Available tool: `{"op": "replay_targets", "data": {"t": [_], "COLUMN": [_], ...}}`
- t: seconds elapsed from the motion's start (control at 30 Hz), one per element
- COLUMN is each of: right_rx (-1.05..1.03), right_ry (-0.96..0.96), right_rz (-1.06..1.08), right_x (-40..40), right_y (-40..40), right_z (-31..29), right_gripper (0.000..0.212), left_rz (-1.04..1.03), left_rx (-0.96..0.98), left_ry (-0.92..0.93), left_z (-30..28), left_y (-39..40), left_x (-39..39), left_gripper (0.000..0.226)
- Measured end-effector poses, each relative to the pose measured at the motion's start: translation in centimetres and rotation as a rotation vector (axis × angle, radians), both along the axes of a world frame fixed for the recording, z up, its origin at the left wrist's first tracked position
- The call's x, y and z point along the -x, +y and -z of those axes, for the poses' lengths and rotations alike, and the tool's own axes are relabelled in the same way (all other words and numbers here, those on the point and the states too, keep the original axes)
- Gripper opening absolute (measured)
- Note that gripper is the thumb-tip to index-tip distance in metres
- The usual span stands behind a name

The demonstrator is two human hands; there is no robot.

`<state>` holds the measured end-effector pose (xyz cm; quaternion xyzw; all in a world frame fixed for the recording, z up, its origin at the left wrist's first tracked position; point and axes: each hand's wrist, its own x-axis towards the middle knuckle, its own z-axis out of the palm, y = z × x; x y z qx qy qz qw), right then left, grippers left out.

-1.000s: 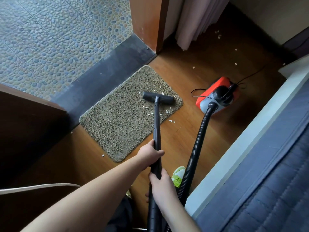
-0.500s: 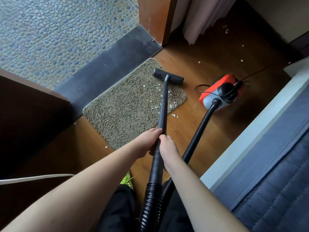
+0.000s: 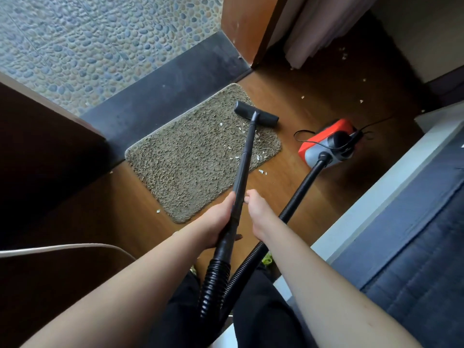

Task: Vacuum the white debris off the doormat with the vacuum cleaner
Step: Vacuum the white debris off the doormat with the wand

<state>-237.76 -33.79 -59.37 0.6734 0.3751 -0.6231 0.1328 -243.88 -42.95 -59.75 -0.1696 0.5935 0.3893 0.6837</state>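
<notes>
A shaggy beige doormat lies on the wooden floor by the dark threshold. White debris is scattered over its right part and just off its near right edge. The black floor nozzle sits at the mat's far right corner, half over the wood. A black wand runs from it back to my hands. My left hand grips the wand low down. My right hand holds the wand from the right, fingers curled at it. The ribbed hose leads to the red and grey vacuum body.
A wooden door frame and a curtain stand behind the mat. More white bits dot the far floor. A white ledge and a blue mattress fill the right side. Dark furniture stands at the left.
The nozzle has gone from the mat's right middle to its far right corner. My right hand has come up the wand to sit beside my left hand.
</notes>
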Motion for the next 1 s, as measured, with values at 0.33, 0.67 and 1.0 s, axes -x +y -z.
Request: {"op": "replay_targets", "data": {"t": [0.33,0.67,1.0], "right_rx": [-0.009,-0.202,-0.155], "right_ry": [0.019,-0.12,-0.206], "right_rz": [-0.05,-0.093,-0.12], "right_x": [5.8,4.9,3.7], "right_y": [4.0,2.4,-2.5], "right_z": [6.2,12.9,9.6], "right_gripper": [0.045,0.075,0.079], "left_rz": [0.227,0.515,0.602], "left_rx": [0.019,0.01,0.025], "left_ry": [0.265,0.536,0.529], "left_z": [-0.5,-3.1,-4.7], "left_y": [-0.1,-1.3,-5.8], "left_x": [0.6,0.4,0.7], "left_gripper": [0.02,0.061,0.059]}}
